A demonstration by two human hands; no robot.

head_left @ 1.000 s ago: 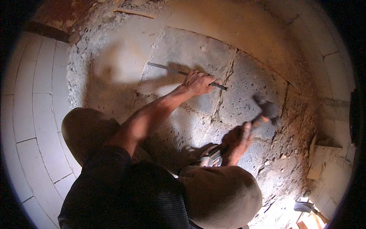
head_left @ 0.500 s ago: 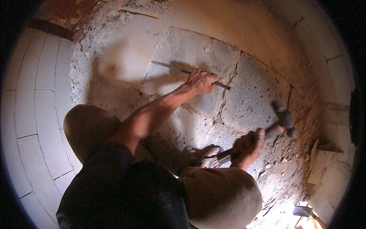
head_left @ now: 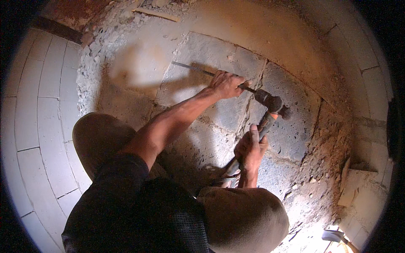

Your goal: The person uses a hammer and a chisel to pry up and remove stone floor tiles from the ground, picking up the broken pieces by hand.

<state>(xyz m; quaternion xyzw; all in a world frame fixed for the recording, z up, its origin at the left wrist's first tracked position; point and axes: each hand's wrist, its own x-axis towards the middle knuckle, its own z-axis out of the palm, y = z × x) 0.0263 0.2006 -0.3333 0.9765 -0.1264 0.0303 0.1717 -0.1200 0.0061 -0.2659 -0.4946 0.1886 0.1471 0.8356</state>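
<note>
My left grip is closed around the rod; my right grip clenches the hammer, whose head, well apart earlier, now meets the rod's end just right of the left grip.

Pale tiles (staggered), bright light

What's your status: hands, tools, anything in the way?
Left hand closed around metal rod. Right hand gripping hammer, its head at rod's right end, contact likely. Loose rubble off to the right, apart from both tools.
</note>
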